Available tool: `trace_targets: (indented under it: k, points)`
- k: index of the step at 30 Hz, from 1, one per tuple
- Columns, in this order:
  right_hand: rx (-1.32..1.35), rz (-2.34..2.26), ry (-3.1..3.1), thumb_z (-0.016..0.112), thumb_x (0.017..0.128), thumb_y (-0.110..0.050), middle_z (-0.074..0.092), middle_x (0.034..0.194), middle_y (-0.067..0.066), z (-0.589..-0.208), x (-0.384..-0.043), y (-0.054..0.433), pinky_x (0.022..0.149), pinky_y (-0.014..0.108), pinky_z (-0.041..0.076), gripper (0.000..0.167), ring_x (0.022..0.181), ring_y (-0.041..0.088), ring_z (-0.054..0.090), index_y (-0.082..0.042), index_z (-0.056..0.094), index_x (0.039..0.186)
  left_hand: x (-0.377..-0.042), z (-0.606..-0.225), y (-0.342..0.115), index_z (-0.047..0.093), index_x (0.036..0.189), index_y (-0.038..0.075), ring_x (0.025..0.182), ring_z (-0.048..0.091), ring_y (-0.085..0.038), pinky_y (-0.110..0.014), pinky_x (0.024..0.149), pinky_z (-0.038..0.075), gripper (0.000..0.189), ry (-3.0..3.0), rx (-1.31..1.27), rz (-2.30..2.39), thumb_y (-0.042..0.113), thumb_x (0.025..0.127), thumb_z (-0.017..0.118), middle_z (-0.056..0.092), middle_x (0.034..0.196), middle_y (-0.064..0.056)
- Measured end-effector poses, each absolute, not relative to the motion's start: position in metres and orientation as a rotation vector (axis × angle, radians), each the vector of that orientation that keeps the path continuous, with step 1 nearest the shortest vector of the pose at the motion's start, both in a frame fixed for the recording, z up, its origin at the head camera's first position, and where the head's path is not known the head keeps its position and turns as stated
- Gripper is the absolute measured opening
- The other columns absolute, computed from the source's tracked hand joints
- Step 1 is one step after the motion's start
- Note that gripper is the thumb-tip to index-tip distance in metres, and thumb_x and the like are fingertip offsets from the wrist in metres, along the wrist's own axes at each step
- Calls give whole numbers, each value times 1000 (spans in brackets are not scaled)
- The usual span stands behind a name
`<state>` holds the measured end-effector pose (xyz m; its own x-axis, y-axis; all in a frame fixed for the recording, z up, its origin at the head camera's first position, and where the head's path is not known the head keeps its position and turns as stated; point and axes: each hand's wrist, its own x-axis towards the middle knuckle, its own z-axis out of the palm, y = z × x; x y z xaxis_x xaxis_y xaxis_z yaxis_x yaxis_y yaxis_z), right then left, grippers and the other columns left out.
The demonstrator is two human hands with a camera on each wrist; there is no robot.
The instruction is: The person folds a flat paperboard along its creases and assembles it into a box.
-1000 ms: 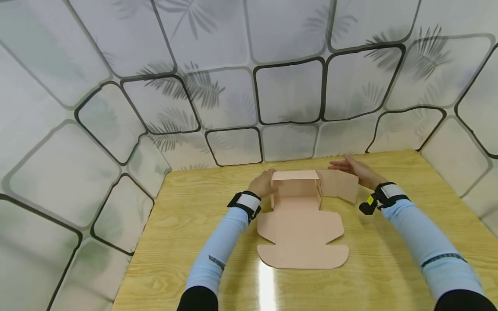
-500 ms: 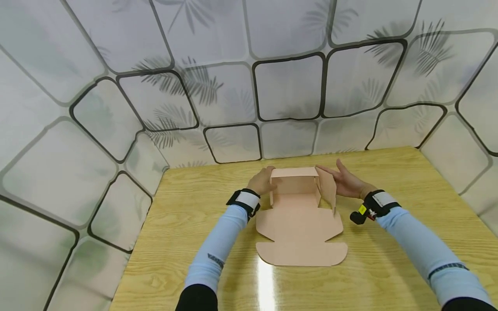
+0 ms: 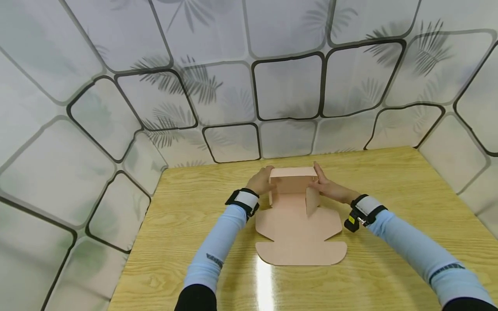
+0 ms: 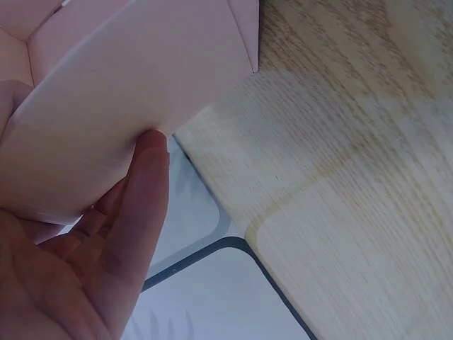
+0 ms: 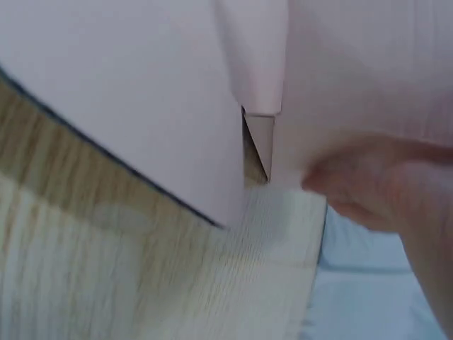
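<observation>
A partly folded pinkish-brown cardboard box [image 3: 297,224] lies on the table, its far end raised into walls and its near part spread flat. At the raised end's left side, my left hand [image 3: 260,181] grips the wall, thumb inside. The left wrist view shows a finger of the left hand [image 4: 106,241] against the wall's outer face. My right hand [image 3: 330,189] pinches the right wall, thumb on the flap [image 3: 312,201] folded inward there and fingers outside. In the right wrist view, the right hand [image 5: 389,184] touches the cardboard [image 5: 127,99] near a corner gap.
The wood-grain table [image 3: 186,242] runs back to a wall covering [image 3: 288,95] with dark rounded outlines and leaf prints. Side panels of the same covering stand at left and right. A wrist camera [image 3: 352,221] hangs below the right wrist.
The right side flap, spread outward a second ago, has been swung inward by my right hand, which moved left to the box wall. My left hand stays on the left wall.
</observation>
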<state>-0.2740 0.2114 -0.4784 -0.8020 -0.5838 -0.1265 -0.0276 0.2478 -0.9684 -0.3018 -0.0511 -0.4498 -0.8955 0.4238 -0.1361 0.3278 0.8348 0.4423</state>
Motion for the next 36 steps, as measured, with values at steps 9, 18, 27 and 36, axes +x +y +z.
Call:
trace_targets:
  k: [9,18,27,36]
  points:
    - [-612,-1508,2639,64,87,-15,2,152,23,-498,-272,193,104,64,15,86,138,44,5,-6,3,147,-297,-450,-51,29,141,6,89,60,-24,-34,74,50,63,2814,601,625,15,88,61,46,132,-19]
    - [-230,-1502,3000,56,86,-10,48,130,27,-501,-263,175,74,49,46,54,101,43,56,-3,37,137,-293,-454,-49,28,141,8,66,50,-16,-26,56,40,65,2827,608,614,17,87,63,47,126,-19]
    - [0,-1307,3157,49,89,-13,65,97,22,-495,-266,162,45,30,34,46,55,26,53,-13,40,134,-297,-449,-51,30,140,7,73,53,-19,-30,64,45,65,2847,604,597,16,86,64,50,120,-18]
    - [142,-1271,3145,46,84,-7,64,77,21,-492,-267,158,46,29,29,48,52,24,48,-15,44,131,-295,-450,-49,30,140,7,77,55,-21,-33,68,48,64,2850,571,571,17,86,63,49,126,-18]
